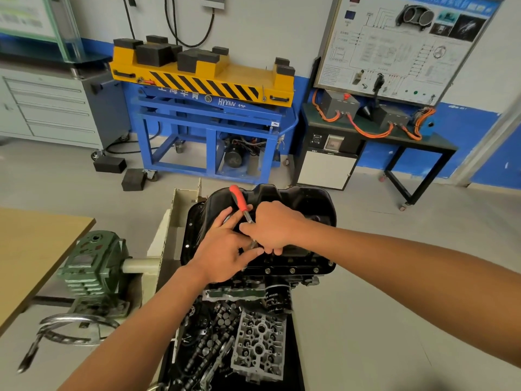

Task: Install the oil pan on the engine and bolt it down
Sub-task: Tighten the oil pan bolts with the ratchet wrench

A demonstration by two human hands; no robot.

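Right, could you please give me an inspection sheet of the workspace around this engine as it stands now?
Surface: engine beside a cream stand, tan tabletop to the left.
Job's things: black oil pan sits on the engine; bolts in its near flange.
Clutter: cylinder head, camshafts below the engine; green gearbox.
Hands: right hand grips red-handled tool; left hand rests on oil pan, fingers straight.
Cables: orange cables on the bench; black cables on wall.
Surroundings: yellow-and-blue lift table, wiring board, grey cabinet.

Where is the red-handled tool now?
Head view, centre: the red-handled tool is gripped by the right hand over the oil pan, beside the left hand.
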